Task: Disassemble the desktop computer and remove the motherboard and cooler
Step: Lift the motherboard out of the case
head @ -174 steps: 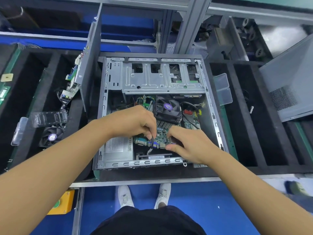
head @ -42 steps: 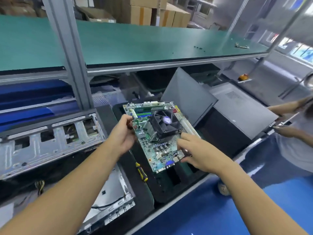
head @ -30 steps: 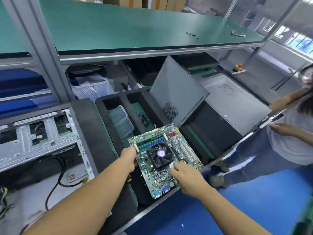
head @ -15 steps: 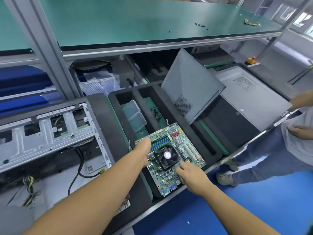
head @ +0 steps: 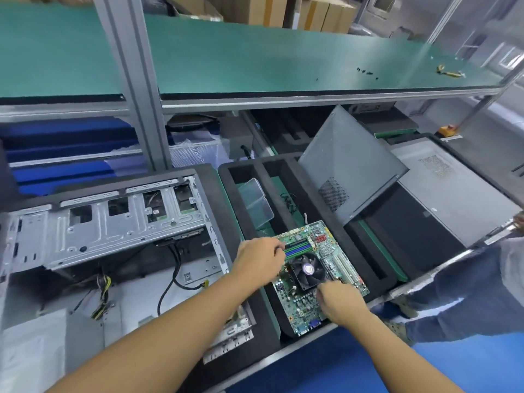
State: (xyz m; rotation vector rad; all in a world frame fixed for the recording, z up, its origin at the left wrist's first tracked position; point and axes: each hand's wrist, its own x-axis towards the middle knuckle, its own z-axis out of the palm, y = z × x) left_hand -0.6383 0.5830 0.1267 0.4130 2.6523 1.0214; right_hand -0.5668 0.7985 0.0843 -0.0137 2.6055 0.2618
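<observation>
The green motherboard [head: 333, 258] with its black fan cooler [head: 307, 270] lies on the black foam tray [head: 286, 171] to the right of the open computer case [head: 113, 222]. My left hand [head: 259, 260] holds the board's left edge near the blue memory slots. My right hand [head: 338, 303] grips the board's near right part, just below the cooler. The case is bare inside, with loose black and yellow cables on its floor.
A grey side panel [head: 348, 165] leans in the tray behind the board, with a second panel [head: 450, 188] further right. Clear plastic boxes [head: 255, 199] sit in a tray slot. Another person [head: 482, 285] stands at right. A green shelf [head: 283, 55] spans above.
The motherboard came out of the case, was carried right and lowered onto the foam tray. Both hands stayed on it throughout.
</observation>
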